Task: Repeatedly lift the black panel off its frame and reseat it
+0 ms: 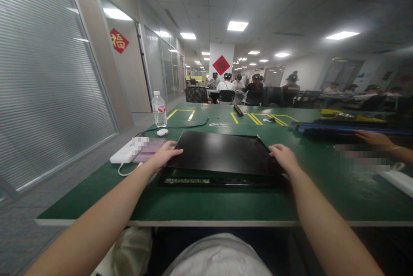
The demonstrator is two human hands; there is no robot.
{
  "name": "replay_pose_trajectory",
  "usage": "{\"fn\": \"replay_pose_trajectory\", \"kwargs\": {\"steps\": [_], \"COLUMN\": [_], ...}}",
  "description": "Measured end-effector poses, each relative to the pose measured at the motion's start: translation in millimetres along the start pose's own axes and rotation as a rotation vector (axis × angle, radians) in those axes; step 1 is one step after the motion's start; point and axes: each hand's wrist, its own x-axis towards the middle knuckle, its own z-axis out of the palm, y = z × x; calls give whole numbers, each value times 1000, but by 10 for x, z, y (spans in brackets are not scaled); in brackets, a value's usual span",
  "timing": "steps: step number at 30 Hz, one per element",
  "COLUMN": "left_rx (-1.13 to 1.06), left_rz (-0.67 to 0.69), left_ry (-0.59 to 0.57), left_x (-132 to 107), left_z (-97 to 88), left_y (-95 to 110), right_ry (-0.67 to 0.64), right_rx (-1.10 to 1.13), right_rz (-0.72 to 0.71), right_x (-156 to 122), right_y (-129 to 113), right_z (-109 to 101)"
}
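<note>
A flat black panel (222, 151), like a display screen, lies tilted slightly over a dark frame (245, 182) on the green table. Along the frame's near side a strip of green circuit board (187, 180) shows. My left hand (166, 154) grips the panel's left edge, thumb on top and the other fingers mostly hidden. At the right edge, my right hand (284, 157) holds the panel with its fingers bent around the rim. Most of the frame beneath the panel is hidden.
Left of the panel are a white power bank (124, 152), a phone (150, 149), a white earbud case (162, 132) and a water bottle (159, 110). A black cable (190, 125) runs behind. Another person's hand (376, 138) works at the right near a long dark panel (348, 130).
</note>
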Motion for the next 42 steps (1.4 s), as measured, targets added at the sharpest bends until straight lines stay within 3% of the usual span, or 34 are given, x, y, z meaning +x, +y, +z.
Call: {"fn": "replay_pose_trajectory", "kwargs": {"steps": [27,42], "left_rx": [-5,7], "left_rz": [6,7], "left_ry": [-13,-1], "left_x": [5,-24], "left_z": [-2,26], "left_y": [-10,25], "right_ry": [63,33], "right_rx": [-130,-165], "right_rz": [-63,-89], "right_x": [-3,21], "right_y": [1,37], "right_z": [23,56]}}
